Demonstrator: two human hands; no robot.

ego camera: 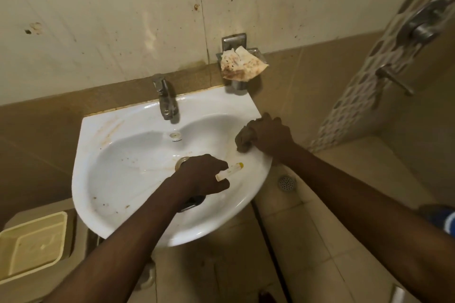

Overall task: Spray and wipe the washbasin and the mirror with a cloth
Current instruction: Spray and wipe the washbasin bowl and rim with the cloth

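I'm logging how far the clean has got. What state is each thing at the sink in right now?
washbasin: brown stains on the rim and bowl
tap: no water running
spray bottle: gripped over the bowl, nozzle pointing right
cloth: bunched, pressed on the right rim
left hand: curled round the spray bottle
right hand: gripping the cloth
soap holder: holds a stained crumpled wrapper

Stained washbasin (pixel 118 179) (white) carries a cloth (pixel 242 139).
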